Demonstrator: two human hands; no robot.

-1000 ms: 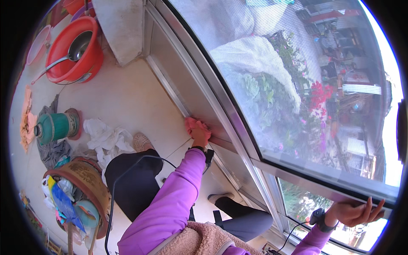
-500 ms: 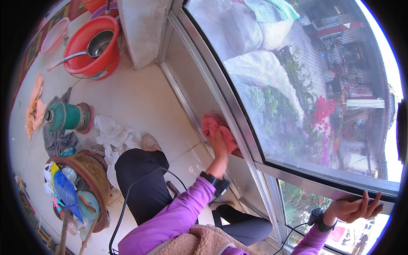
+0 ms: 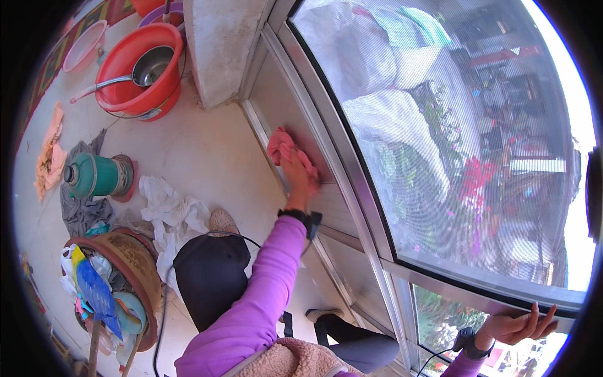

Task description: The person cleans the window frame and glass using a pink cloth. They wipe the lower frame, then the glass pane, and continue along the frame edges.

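Observation:
My left hand is closed on a pinkish-red cloth. It presses the cloth against the lower grey panel of a metal-framed door. Slight blur marks the hand. At the lower right, my right hand rests at the metal frame of the screened pane, with its fingers apart and nothing in them. Whether its palm bears on the frame I cannot tell. Both wrists carry dark bands with small devices.
A red bucket with a metal ladle stands at the far left by a wall post. Nearer are a green pot-like object, crumpled white sheeting and a large brown planter full of odds and ends. A black cable trails beside my leg.
My left hand has slid the cloth up and leftward along the panel, away from me. My right hand stays at the frame. The view has shifted slightly.

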